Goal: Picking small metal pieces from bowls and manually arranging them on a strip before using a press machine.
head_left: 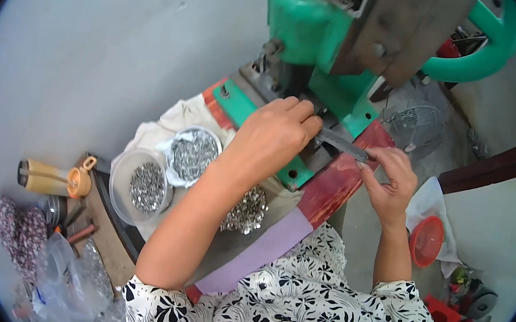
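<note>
My right hand pinches one end of a narrow, flat grey metal strip between thumb and fingers. The strip's other end reaches toward the die area of a green bench press. Over that die area is my left hand, its fingers curled and pressed together beside the strip's far end. The back of the hand hides whatever those fingers hold. Part of the steel die shows below the strip, on the green press base.
Left of my left forearm stand a clear tub and a white bowl, both with small metal parts. A loose pile of metal pieces lies by the forearm. A yellow bottle is far left; a red basket is at right.
</note>
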